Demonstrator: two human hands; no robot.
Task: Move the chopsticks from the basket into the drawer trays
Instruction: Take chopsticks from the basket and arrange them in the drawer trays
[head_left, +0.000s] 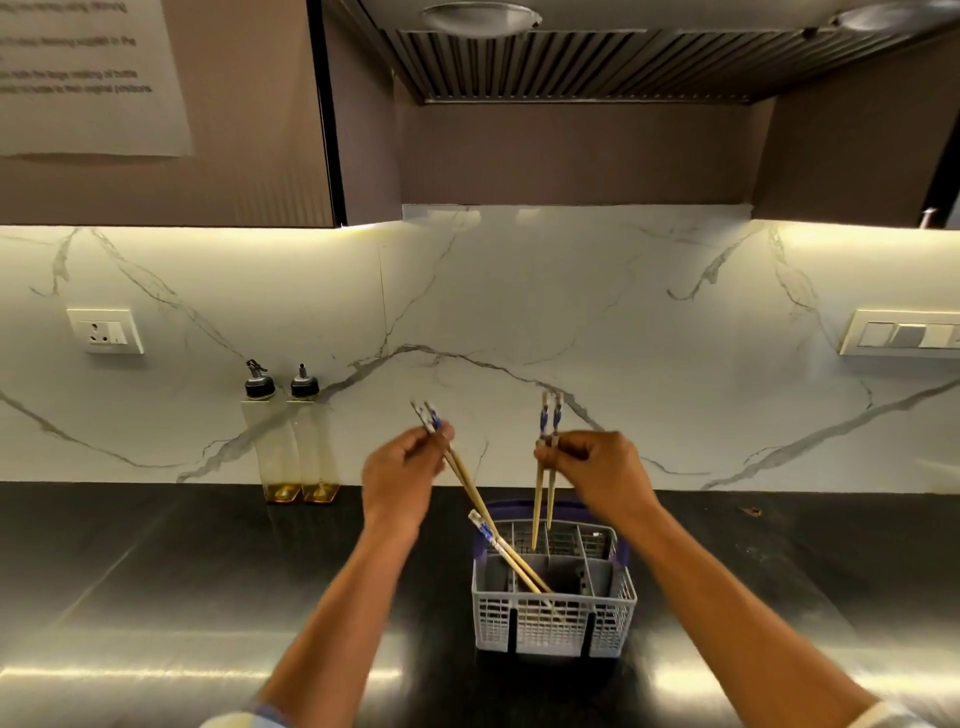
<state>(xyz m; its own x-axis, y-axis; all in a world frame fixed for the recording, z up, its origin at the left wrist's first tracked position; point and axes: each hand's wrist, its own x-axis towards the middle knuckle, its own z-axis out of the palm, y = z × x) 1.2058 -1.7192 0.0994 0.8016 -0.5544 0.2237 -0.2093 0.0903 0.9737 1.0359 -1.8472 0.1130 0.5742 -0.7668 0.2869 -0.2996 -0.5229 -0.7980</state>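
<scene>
A grey plastic basket (554, 618) with a purple rim stands on the dark, glossy worktop (156, 597), and everything else is placed from it here. Above the basket's left side, the left hand (402, 475) has its fingers curled round a pair of chopsticks (457, 467) near their blue-patterned upper ends; this pair slants down to the right, its wooden tips reaching toward the basket's left rim. Above the basket's back compartments, the right hand (597, 470) pinches a second pair of chopsticks (545, 483), held nearly upright, patterned ends up, with the tips hanging at the level of the back rim; whether they touch the dividers cannot be told. A third pair of chopsticks (506, 553) is inside the basket, leaning to the left, the patterned ends sticking out over the left rim and the tips down in a front compartment. The held left pair crosses just beside the tops of this leaning pair.

Behind the basket rises a white marble-look wall (519, 291). To the basket's left, against that wall, stand two clear oil bottles (291, 441) with dark pour spouts, touching each other, a little amber liquid at their bottoms. Farther left on the wall is a socket (105, 331); far right of the basket is a switch panel (904, 332). High above the basket hangs an extractor hood (597, 57).
</scene>
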